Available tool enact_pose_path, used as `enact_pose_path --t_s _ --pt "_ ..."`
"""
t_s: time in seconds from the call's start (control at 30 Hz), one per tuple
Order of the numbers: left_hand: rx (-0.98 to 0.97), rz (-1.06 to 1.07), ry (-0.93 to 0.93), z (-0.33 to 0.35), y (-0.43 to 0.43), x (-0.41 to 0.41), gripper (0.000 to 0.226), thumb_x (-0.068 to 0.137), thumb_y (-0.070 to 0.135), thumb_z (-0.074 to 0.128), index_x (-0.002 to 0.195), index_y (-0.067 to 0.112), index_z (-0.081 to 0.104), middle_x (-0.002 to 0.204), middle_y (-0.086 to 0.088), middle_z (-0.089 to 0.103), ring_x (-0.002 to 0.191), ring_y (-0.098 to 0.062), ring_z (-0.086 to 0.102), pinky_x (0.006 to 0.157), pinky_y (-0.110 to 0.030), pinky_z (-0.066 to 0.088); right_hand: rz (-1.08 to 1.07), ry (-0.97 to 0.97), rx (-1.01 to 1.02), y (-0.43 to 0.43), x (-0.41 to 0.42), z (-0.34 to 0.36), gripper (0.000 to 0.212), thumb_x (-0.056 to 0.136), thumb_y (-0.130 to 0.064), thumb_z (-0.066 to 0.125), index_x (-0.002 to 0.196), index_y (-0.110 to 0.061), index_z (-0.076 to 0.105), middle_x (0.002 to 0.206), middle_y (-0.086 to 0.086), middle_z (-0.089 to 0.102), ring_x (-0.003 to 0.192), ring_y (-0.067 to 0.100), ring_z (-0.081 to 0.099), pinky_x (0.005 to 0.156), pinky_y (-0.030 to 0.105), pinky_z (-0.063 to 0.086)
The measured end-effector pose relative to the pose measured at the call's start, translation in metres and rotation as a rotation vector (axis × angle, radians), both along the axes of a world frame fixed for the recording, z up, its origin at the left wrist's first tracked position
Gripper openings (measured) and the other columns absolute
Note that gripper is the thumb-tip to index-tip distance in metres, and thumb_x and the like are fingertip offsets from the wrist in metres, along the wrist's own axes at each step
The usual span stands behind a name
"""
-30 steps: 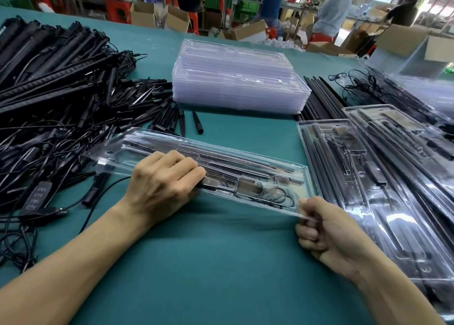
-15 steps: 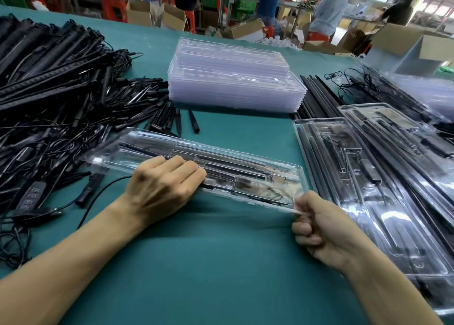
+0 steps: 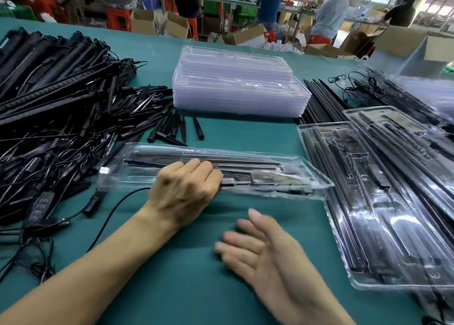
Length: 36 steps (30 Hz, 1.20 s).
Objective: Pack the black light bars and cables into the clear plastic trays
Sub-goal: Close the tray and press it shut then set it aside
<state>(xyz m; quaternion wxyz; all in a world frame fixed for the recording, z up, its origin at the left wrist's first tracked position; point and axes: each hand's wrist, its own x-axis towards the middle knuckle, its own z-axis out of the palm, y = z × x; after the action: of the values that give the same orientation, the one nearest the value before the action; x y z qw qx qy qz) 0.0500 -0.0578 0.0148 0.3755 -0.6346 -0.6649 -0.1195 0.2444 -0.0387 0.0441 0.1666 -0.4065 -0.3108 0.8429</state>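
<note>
Item in hand: one long clear plastic tray (image 3: 258,175), loaded with slim black light bars (image 3: 231,162) laid lengthwise in its moulded channels, lying crosswise on the teal cloth-covered table (image 3: 172,288). The left hand (image 3: 186,189) holds it near the middle of its near long edge, fingers (image 3: 204,167) curled over onto the top face. The thumb is hidden, so how far it closes under the rim cannot be told. The tray end off to the right of that grip reaches over the edge of a flat spread of filled clear trays (image 3: 383,214), which lie side by side and slant away. The right hand (image 3: 265,253), blurred, is spread wide open nearer the person than the grip, palm turned up and leftward, fingers straight, holding nothing and apart from the tray. Left of the grip: a deep heap of loose black light bars and cables (image 3: 61,98), with a black inline switch box (image 3: 39,206) on its lead at the heap's near edge. Beyond the grip: short black plastic tubes (image 3: 177,128) scattered on the cloth, then a neat stack of empty clear trays (image 3: 235,86). Beyond and to the right: a bundle of thin black rods (image 3: 321,103) against the stack's side. Far background: open brown cardboard boxes (image 3: 245,36) and several people (image 3: 330,15) standing at other benches.
</note>
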Motion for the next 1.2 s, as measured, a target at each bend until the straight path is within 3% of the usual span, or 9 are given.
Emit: enact_pose_path --t_s 0.1,0.17,0.37,0.57,0.73,0.83,0.97,1.07,1.2 --pt "0.069 -0.004 0.028 0.013 0.001 0.020 0.021 0.073 0.007 0.070 0.065 0.021 0.058 0.060 0.000 0.053 0.055 -0.022 0.055 0.047 -0.032 0.033 -0.126 0.129 -0.138 0.015 -0.039 0.007 0.045 0.075 -0.032 0.074 0.105 -0.001 0.060 0.101 0.020 0.070 0.088 0.028 0.071 0.078 0.034 0.058" --pt "0.072 -0.046 0.008 0.012 0.002 0.027 0.019 0.081 0.006 0.061 0.068 0.020 0.062 0.059 0.001 0.053 0.053 -0.021 0.055 0.045 -0.032 0.034 -0.204 0.113 -0.151 0.024 -0.061 0.007 0.019 0.086 -0.029 0.068 0.082 -0.011 0.063 0.068 0.007 0.067 0.060 0.017 0.064 0.056 0.025 0.055" --pt "0.086 -0.145 -0.013 0.011 -0.001 0.026 0.021 0.080 0.000 0.051 0.068 0.016 0.059 0.056 -0.001 0.049 0.048 -0.022 0.049 0.043 -0.033 0.036 -0.321 -0.007 -0.088 0.030 -0.082 -0.002 0.051 0.082 -0.011 0.065 0.033 -0.014 0.052 0.040 -0.005 0.046 0.029 0.008 0.040 0.034 0.014 0.033" --pt "0.026 -0.292 -0.065 0.006 -0.010 0.014 0.017 0.088 0.002 0.056 0.075 0.012 0.061 0.064 -0.004 0.056 0.055 -0.024 0.055 0.046 -0.036 0.044 -0.371 -0.074 -0.037 0.031 -0.085 -0.007 0.023 0.077 -0.001 0.062 0.067 -0.016 0.049 0.042 -0.003 0.045 0.034 0.010 0.042 0.040 0.019 0.037" --pt "0.074 -0.363 -0.138 0.000 -0.025 0.019 0.006 0.079 0.011 0.069 0.073 0.013 0.067 0.094 -0.005 0.075 0.087 -0.024 0.072 0.068 -0.037 0.055 -0.469 -0.053 -0.045 0.035 -0.086 -0.009 0.022 0.078 0.003 0.063 0.097 -0.006 0.057 0.066 0.010 0.057 0.047 0.020 0.052 0.042 0.023 0.040" --pt "0.128 -0.455 -0.157 0.007 -0.030 0.028 0.023 0.075 0.019 0.072 0.057 0.017 0.057 0.066 -0.002 0.062 0.058 -0.022 0.057 0.050 -0.033 0.044 -0.526 -0.076 -0.003 0.039 -0.083 -0.010 0.017 0.073 0.002 0.066 0.087 -0.002 0.057 0.066 0.012 0.053 0.051 0.022 0.047 0.039 0.021 0.036" --pt "-0.115 -0.316 -0.568 0.012 -0.032 0.044 0.034 0.079 0.040 0.058 0.054 0.017 0.055 0.051 0.003 0.054 0.045 -0.022 0.051 0.040 -0.032 0.043 -0.563 0.047 0.001 0.047 -0.083 -0.009 0.017 0.072 0.002 0.067 0.085 -0.004 0.059 0.081 0.014 0.057 0.064 0.023 0.053 0.046 0.024 0.044" --pt "-0.290 0.006 -1.111 0.016 -0.027 0.046 0.056 0.071 0.071 0.038 0.081 0.024 0.068 0.075 0.011 0.067 0.076 -0.012 0.062 0.069 -0.036 0.053 -0.572 0.166 -0.019 0.050 -0.085 -0.008 0.015 0.077 0.000 0.065 0.090 -0.005 0.060 0.080 0.013 0.064 0.057 0.024 0.060 0.048 0.028 0.051" --pt "-0.251 0.071 -1.435 0.011 -0.019 0.054 0.074 0.061 0.086 0.035 0.112 0.040 0.061 0.117 0.017 0.056 0.118 -0.006 0.047 0.103 -0.036 0.041 -0.505 0.166 -0.046 0.045 -0.088 -0.010 0.027 0.083 -0.009 0.066 0.109 -0.004 0.058 0.066 0.008 0.057 0.045 0.019 0.054 0.041 0.022 0.045"
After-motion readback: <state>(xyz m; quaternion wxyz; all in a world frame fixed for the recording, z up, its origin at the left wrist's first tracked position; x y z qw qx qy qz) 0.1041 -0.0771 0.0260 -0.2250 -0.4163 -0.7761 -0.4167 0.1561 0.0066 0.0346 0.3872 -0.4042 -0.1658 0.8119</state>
